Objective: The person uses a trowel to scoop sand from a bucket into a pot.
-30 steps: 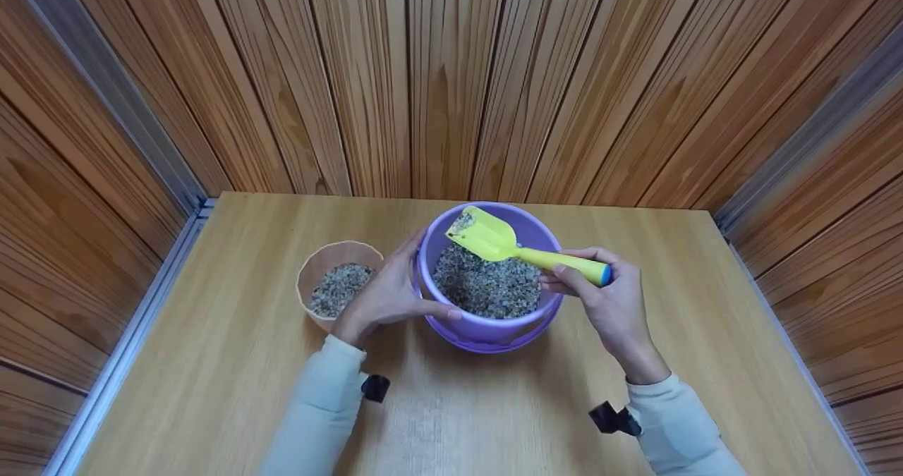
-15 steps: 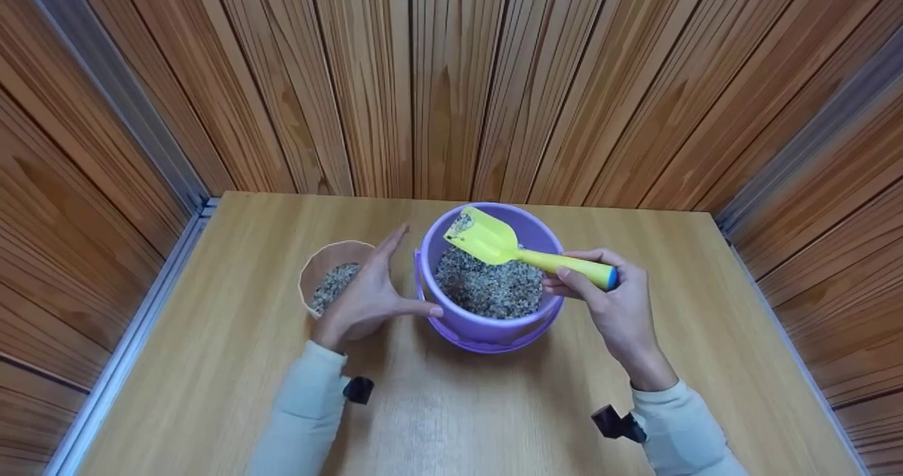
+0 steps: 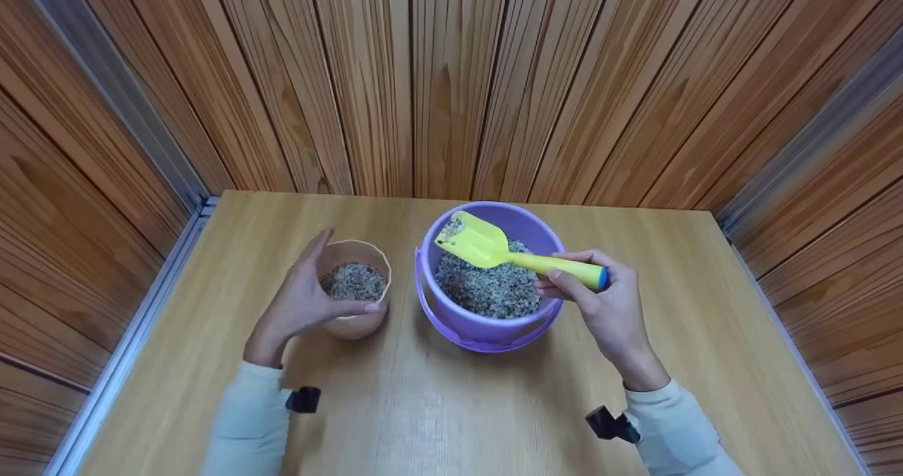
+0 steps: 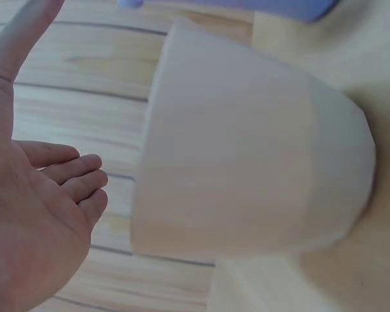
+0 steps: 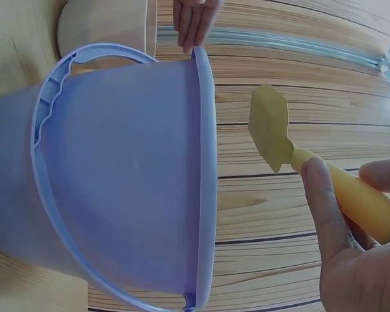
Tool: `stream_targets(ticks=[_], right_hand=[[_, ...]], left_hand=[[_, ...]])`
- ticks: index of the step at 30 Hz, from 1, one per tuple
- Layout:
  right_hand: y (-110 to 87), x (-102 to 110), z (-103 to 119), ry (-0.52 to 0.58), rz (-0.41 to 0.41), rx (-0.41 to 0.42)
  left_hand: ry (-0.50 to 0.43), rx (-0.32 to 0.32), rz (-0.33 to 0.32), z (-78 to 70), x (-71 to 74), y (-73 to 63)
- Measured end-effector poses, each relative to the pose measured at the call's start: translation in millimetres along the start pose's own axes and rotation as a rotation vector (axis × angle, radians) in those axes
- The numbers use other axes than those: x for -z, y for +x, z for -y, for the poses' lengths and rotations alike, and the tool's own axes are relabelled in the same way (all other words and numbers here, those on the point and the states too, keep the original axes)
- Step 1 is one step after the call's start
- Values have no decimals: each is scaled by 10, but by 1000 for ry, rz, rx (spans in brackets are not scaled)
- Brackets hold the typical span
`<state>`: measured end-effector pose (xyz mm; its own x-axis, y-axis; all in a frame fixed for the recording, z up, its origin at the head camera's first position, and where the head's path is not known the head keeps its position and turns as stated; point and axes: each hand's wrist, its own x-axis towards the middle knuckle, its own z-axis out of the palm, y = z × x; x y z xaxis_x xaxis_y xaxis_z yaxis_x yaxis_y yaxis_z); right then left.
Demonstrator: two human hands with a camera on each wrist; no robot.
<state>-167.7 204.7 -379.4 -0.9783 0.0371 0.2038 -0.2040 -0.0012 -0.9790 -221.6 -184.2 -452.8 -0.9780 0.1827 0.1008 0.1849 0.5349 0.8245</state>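
Observation:
A yellow toy shovel with a blue handle end is held level above the purple bucket; my right hand grips its handle. A few grains cling to the shovel's tip. Grey gravel lies in the bucket. To the left stands a peach plant pot, also partly filled with gravel. My left hand is at the pot's left side, thumb spread toward its front. In the left wrist view, a gap shows between that hand and the pot, and its fingers are extended.
The wooden table bears both containers. Wood-plank walls enclose it at the back and sides, with metal rails along the edges. The bucket's handle hangs down its side.
My left hand has let go of the bucket and moved left, over and past the pot to its left side. The pot has shifted slightly right. The shovel has barely moved.

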Motion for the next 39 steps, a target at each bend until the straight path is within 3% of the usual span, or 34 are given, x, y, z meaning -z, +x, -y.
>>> stream_targets(ticks=[9,18,33,39], right_hand=[[-2,-165,-7,20,64,-7],[10,-379,-78,39,135,-15],[162,-918,-154,77,232,30],[215,-1061,-177,62,250,45]], left_hand=[[18,129,7,318,89,-157],[-43,164,10,482,46,-197],[-128,113,-11,511,17,-184],[-142,64,-25,521,14,-174]])
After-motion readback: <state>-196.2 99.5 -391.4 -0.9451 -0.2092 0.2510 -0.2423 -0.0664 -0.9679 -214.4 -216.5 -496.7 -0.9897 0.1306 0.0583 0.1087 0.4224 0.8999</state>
